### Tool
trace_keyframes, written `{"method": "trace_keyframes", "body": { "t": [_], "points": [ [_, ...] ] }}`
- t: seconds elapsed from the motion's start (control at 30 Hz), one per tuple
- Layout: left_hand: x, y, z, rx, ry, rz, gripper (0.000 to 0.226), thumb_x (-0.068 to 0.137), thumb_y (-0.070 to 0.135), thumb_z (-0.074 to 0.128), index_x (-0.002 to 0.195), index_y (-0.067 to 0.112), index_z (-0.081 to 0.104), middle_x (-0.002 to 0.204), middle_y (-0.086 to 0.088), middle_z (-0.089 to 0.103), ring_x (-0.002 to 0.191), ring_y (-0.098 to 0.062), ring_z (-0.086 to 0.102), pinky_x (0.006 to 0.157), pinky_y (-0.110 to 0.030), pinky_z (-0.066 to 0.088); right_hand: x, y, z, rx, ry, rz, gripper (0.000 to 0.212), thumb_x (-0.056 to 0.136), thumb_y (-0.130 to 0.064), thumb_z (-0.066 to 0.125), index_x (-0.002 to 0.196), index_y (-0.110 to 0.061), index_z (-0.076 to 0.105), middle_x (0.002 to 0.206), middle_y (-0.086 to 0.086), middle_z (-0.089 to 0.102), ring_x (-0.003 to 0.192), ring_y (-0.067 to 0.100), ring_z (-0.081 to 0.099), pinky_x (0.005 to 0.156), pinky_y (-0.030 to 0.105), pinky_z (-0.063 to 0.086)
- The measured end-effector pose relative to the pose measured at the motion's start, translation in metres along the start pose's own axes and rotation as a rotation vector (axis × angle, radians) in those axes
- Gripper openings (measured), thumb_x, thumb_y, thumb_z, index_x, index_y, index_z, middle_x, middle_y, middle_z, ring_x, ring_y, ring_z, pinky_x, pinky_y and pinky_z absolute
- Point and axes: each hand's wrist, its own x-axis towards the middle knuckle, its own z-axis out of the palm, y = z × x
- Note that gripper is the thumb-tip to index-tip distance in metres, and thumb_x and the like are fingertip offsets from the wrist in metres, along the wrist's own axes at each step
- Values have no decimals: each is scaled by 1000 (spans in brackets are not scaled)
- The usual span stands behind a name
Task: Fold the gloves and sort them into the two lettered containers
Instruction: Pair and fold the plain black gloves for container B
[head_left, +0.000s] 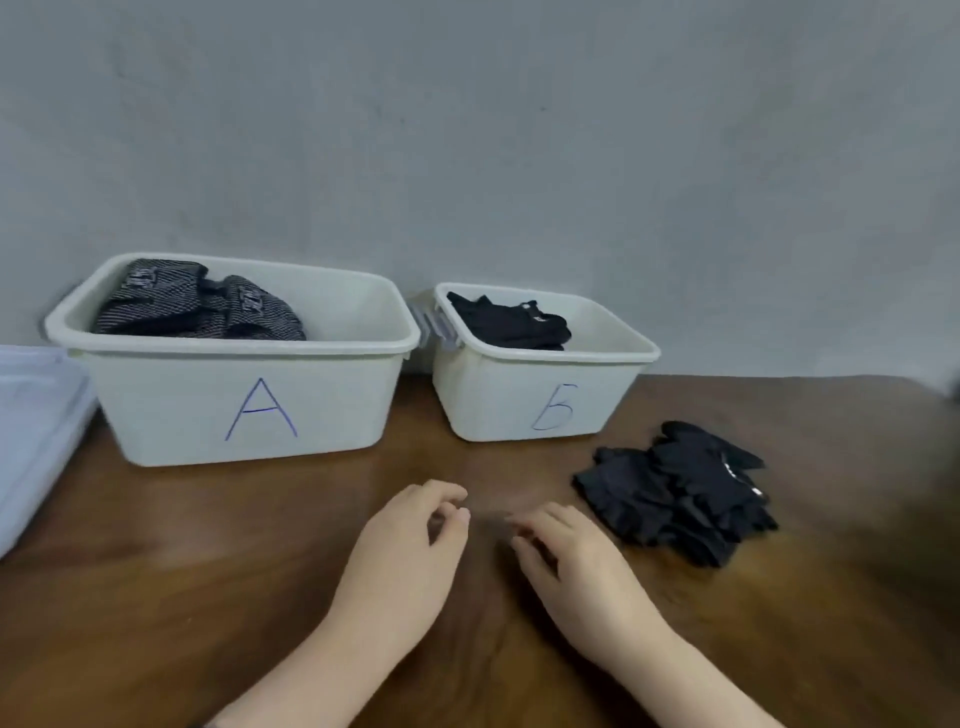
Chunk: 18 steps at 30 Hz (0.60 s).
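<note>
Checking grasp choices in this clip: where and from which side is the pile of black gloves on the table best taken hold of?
Probably at the top glove's near-left edge, reached by the right hand from the left. The black gloves lie in a loose stack beside that hand, fingers splayed rightward, so pinching the bunched near edge should lift one glove off.

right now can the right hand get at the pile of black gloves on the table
Probably yes. The right hand holds nothing and lies on the table just left of the pile of black gloves, with only bare wood between them.
</note>
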Motion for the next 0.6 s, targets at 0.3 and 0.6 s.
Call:
{"method": "trace_keyframes", "body": {
  "t": [0.3, 0.6],
  "points": [
    [13, 26, 67, 153, -60, 71, 20, 99, 37, 51, 116, 38, 61, 106, 24, 57, 102, 1, 56, 86, -18, 44, -25, 38, -21, 204, 73, 17, 24, 104, -32, 52, 124, -28, 65, 115, -21, 62, 111, -1, 56, 96, 20, 46],
    [20, 47, 99, 205, -119, 167, 33, 100, 40, 48, 132, 40, 53, 117, 27, 53, 108, 7, 51, 88, -13, 42, -15, 124, -67, 121, 461, 160, 19, 97, -17, 61, 113, -19, 71, 115, -12, 64, 112, 9, 56, 101, 40, 48]
  ]
}}
